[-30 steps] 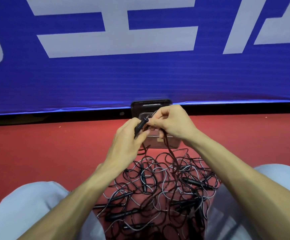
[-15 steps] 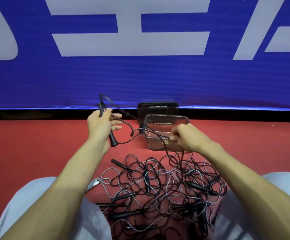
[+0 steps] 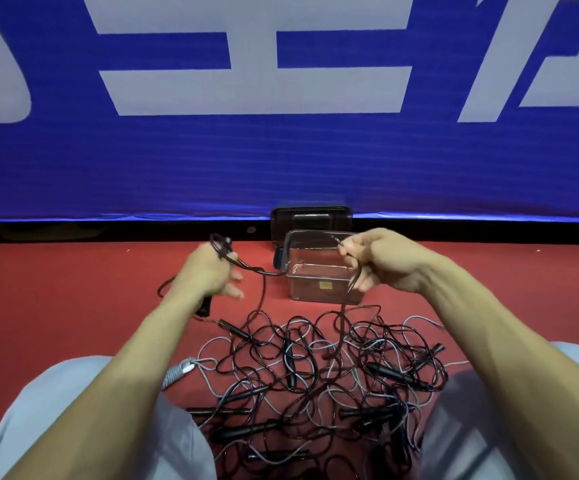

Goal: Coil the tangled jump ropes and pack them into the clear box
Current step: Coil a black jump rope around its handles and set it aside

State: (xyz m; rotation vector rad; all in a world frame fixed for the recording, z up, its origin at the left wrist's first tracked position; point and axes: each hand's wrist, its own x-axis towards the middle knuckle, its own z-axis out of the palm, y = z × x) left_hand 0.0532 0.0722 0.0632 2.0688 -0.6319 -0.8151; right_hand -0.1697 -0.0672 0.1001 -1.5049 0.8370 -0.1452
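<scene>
The step in hand appears to be winding one thin black jump rope (image 3: 264,292) into a coil. The left hand (image 3: 208,271) grasps it: thumb and upper fingers are curled round a small loop that sticks up above the knuckles, the lower fingertips are splayed loose, and the rope's black handle (image 3: 206,306) pokes out under the heel of the palm. The right hand (image 3: 381,261) is clenched round the same rope, which drops from beneath its fingers into the tangled heap of black and grey jump ropes (image 3: 315,368) lying below both hands on the red floor (image 3: 73,289).

To do this well, I judge the right fingers should feed slack gently, letting the strand slide free of the heap instead of dragging knots tight, while the left fingers stack each turn the same size and pinch it against the handle.

The clear rectangular plastic box (image 3: 315,285) stands open partly behind the right fingers and to the right of the left fingertips. It looks empty, with no rope inside. A dark lid (image 3: 310,216) stands just beyond it.
</scene>
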